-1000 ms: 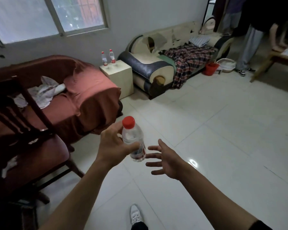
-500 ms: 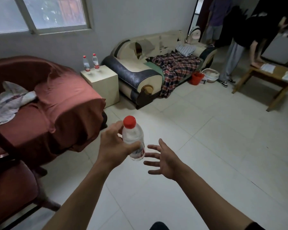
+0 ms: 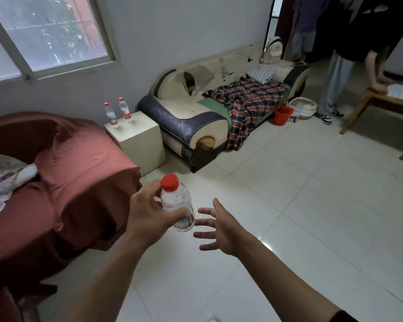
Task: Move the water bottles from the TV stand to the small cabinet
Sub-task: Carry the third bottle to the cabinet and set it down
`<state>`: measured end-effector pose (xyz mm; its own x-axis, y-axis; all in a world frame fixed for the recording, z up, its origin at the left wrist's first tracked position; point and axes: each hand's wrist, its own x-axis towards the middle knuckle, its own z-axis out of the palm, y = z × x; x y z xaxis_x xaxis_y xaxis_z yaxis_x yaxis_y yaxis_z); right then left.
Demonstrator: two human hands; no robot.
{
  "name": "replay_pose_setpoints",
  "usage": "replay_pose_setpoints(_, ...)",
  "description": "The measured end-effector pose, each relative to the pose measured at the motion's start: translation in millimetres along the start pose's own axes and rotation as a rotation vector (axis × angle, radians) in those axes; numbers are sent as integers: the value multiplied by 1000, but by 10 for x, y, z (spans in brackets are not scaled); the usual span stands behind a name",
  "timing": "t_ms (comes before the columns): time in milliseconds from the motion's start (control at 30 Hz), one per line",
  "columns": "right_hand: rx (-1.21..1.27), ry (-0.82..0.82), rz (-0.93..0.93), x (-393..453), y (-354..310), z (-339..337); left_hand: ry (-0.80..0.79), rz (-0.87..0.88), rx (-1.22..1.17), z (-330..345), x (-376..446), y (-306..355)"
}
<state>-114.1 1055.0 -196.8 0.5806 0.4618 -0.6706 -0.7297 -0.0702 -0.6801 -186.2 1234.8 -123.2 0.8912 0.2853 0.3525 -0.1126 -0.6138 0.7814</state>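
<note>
My left hand (image 3: 147, 214) grips a clear water bottle (image 3: 176, 202) with a red cap, held upright over the tiled floor. My right hand (image 3: 219, 227) hovers just right of it, fingers spread, holding nothing. Ahead stands the small cream cabinet (image 3: 141, 141), between two sofas against the wall. Two more red-capped bottles stand upright on its top at the back: one on the left (image 3: 110, 115), one on the right (image 3: 125, 109). The TV stand is out of view.
A sofa under a rust-red cover (image 3: 79, 173) fills the left. A cream and dark sofa (image 3: 196, 119) with a plaid blanket sits right of the cabinet. Two people (image 3: 335, 66) stand by a wooden table (image 3: 382, 105) at far right, near a red bucket (image 3: 281, 115).
I have moved closer to the cabinet, which looms larger and nearer the centre. The dark wooden chair at left has dropped out of view. Both hands keep their pose.
</note>
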Motion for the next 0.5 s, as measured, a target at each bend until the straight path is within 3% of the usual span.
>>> replay_pose_setpoints(500, -106, 45, 25, 1530, -1383, 141, 74, -110, -78, 202, 1734, -891)
